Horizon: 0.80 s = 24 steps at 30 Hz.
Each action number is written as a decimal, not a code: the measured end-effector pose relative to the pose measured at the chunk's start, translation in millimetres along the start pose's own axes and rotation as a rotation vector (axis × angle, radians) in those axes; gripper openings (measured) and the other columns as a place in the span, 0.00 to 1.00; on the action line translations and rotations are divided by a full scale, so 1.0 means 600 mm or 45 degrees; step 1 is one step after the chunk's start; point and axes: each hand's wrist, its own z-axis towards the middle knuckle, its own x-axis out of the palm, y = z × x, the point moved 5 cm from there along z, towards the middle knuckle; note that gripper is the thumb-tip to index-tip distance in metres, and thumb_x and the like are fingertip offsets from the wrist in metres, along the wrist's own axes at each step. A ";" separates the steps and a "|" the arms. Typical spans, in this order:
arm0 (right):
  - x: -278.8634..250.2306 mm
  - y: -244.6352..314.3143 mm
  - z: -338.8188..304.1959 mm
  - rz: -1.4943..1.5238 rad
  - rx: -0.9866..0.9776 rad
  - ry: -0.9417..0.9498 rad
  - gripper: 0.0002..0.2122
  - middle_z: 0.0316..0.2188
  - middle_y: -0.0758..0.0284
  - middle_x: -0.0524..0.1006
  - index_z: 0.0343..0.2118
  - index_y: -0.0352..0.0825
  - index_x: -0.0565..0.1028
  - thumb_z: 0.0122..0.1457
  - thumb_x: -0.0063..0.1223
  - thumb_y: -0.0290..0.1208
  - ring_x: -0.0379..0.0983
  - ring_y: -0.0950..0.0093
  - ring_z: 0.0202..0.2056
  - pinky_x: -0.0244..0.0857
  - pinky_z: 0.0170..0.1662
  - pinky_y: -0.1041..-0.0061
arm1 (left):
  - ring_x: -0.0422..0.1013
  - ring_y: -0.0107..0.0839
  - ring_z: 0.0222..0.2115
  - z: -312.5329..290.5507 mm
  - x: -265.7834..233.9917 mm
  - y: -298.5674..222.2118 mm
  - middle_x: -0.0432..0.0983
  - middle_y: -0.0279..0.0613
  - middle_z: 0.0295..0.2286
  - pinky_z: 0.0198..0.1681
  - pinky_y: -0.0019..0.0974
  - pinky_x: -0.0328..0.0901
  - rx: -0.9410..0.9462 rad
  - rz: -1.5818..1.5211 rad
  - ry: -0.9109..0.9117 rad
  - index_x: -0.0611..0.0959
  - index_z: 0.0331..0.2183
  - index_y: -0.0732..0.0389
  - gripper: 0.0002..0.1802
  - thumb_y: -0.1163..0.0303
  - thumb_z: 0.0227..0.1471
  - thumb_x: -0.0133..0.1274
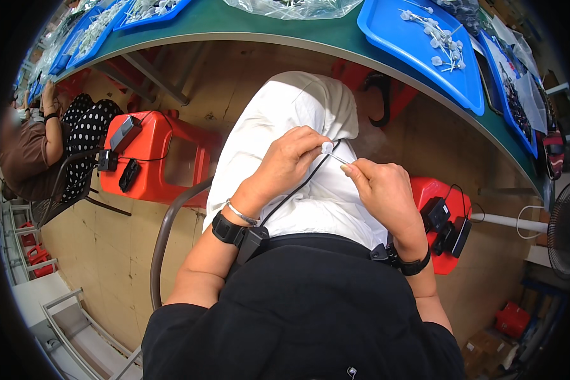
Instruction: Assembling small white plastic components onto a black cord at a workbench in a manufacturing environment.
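Observation:
Above my lap, both hands are closed on one small part, a thin stem with a pale whitish head [327,147]. My left hand [286,159] pinches at the head, which partly shows past the fingertips. The stem runs from there into my right hand [386,190], its thumb and fingers pressed together around the end. Similar pale-headed stems [446,45] lie loose in a blue tray [411,66] on the green table ahead, to the right. A thin dark cable [301,187] passes across my lap below the left hand.
The green table [209,25] curves across the front, with more blue trays [95,41] and a clear plastic bag [291,7]. Red stools [142,155] holding dark devices flank me. A fan [563,231] stands at right. Another person [35,149] sits at far left.

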 end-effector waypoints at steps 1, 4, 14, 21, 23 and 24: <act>0.000 0.001 0.001 0.002 -0.023 -0.022 0.17 0.13 0.54 0.70 0.23 0.31 0.77 0.65 0.56 0.39 0.68 0.53 0.17 0.61 0.22 0.61 | 0.72 0.38 0.35 0.000 0.000 0.000 0.76 0.41 0.33 0.40 0.37 0.67 0.001 0.001 0.001 0.84 0.41 0.62 0.12 0.83 0.54 0.55; -0.002 0.002 0.001 0.015 -0.046 -0.050 0.19 0.12 0.54 0.69 0.21 0.32 0.76 0.65 0.55 0.40 0.69 0.52 0.17 0.63 0.22 0.59 | 0.72 0.38 0.35 0.001 -0.001 0.000 0.76 0.41 0.33 0.40 0.37 0.67 0.006 0.009 -0.006 0.84 0.41 0.62 0.12 0.83 0.55 0.56; -0.004 0.000 0.008 0.121 -0.141 -0.098 0.12 0.15 0.57 0.72 0.27 0.35 0.78 0.63 0.57 0.37 0.70 0.55 0.18 0.62 0.23 0.62 | 0.75 0.33 0.37 -0.001 0.003 0.009 0.79 0.41 0.36 0.43 0.33 0.69 -0.112 -0.221 0.043 0.85 0.41 0.63 0.08 0.78 0.60 0.55; 0.012 -0.014 0.017 0.194 -0.315 -0.257 0.09 0.16 0.60 0.73 0.27 0.35 0.79 0.60 0.61 0.34 0.71 0.60 0.18 0.62 0.22 0.65 | 0.72 0.25 0.36 -0.002 0.005 0.007 0.78 0.37 0.37 0.42 0.30 0.68 -0.251 -0.554 0.088 0.85 0.42 0.64 0.10 0.70 0.65 0.53; 0.014 -0.013 0.018 0.215 -0.457 -0.424 0.07 0.17 0.63 0.74 0.28 0.36 0.79 0.59 0.63 0.33 0.72 0.64 0.18 0.62 0.22 0.67 | 0.71 0.24 0.35 -0.002 0.006 0.005 0.78 0.35 0.37 0.42 0.29 0.68 -0.291 -0.632 0.102 0.85 0.43 0.64 0.11 0.69 0.65 0.53; 0.013 -0.013 0.019 0.214 -0.459 -0.425 0.07 0.17 0.63 0.74 0.28 0.36 0.79 0.59 0.63 0.33 0.72 0.64 0.18 0.62 0.22 0.67 | 0.70 0.23 0.34 -0.003 0.006 0.005 0.77 0.35 0.36 0.41 0.29 0.67 -0.324 -0.710 0.101 0.86 0.42 0.64 0.11 0.69 0.65 0.53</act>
